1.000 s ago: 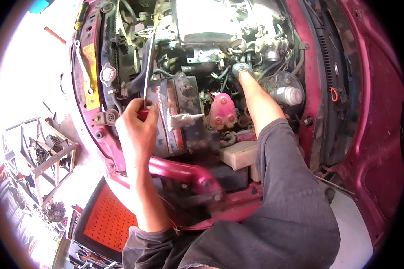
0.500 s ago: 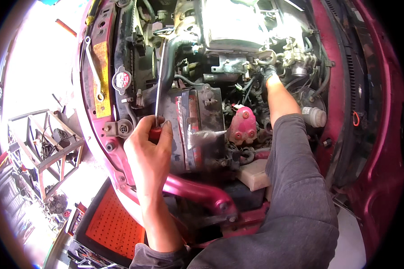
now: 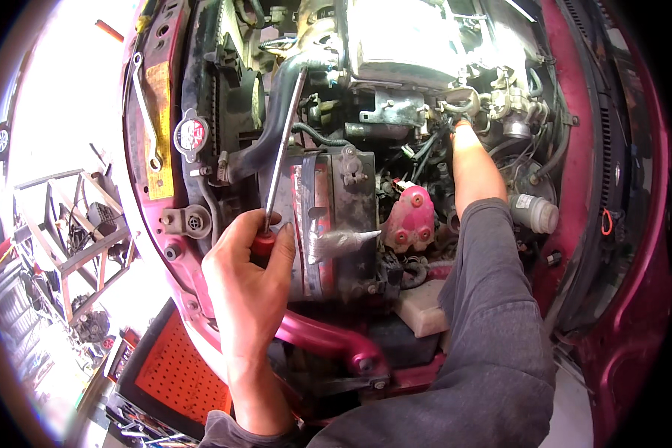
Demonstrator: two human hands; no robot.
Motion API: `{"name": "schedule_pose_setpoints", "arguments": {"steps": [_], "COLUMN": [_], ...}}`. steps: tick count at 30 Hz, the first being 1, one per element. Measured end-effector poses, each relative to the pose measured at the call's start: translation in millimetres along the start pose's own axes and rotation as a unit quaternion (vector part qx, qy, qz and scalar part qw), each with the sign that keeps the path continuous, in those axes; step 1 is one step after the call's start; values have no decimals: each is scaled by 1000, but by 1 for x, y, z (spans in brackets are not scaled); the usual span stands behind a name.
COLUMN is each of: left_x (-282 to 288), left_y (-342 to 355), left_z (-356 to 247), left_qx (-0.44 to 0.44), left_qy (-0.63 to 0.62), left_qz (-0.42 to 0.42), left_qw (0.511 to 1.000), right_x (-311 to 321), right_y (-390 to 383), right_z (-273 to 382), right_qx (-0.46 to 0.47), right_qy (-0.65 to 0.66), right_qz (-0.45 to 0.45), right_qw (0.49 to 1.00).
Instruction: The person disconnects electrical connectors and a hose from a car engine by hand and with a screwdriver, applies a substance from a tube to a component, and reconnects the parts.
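Engine parts [image 3: 467, 97] crowd our right hand [image 3: 462, 128] (we can't tell its grip); left fingers [image 3: 283, 250] grasp a long, red-handled screwdriver [image 3: 285, 142].

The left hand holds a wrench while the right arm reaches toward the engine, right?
Not quite: the head view shows the left hand holding a screwdriver; the wrench lies to its left. The right arm does reach toward the engine.

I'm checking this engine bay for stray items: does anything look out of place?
Yes, two things. A wrench lies on the front panel, partly over a yellow label, and a crumpled tube with a pointed nozzle lies on the battery. They look odd because neither seems fitted in place. No spill stands out.
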State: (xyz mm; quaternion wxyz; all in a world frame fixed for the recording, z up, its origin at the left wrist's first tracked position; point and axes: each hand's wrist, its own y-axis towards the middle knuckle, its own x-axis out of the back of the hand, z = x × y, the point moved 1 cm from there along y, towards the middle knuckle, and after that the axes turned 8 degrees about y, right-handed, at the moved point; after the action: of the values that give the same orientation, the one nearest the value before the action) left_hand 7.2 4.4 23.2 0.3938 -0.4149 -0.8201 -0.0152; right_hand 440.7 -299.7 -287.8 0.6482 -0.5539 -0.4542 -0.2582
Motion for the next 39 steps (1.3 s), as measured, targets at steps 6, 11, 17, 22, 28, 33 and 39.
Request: {"name": "schedule_pose_setpoints", "arguments": {"steps": [6, 11, 17, 22, 28, 33, 39], "left_x": [2, -3, 5, 0, 0, 2, 4], "left_y": [-2, -1, 0, 2, 1, 2, 1], "left_z": [-9, -8, 3, 9, 9, 8, 0], "left_qx": [-7, -42, -31, -60, -58, -54, -36], "left_qy": [-10, -25, -36, -14, -23, -16, -46], "left_qz": [-8, -15, -31, -30, -22, -25, -7], "left_qw": [1000, 999, 998, 998, 998, 998, 998], "right_x": [-35, -78, -34, 8, 22, 41, 18], "right_y": [-27, -35, -66, -109, -99, -133, -105], "right_z": [-2, -33, -6, 11, 29, 55, 27], "right_qx": [35, 58, 138, 113, 119, 119, 107], "right_qy": [-29, -31, -112, -159, -207, -162, -154], "right_qz": [1, 31, 172, 213, 269, 199, 287], "right_qw": [999, 997, 969, 957, 933, 959, 940]}}
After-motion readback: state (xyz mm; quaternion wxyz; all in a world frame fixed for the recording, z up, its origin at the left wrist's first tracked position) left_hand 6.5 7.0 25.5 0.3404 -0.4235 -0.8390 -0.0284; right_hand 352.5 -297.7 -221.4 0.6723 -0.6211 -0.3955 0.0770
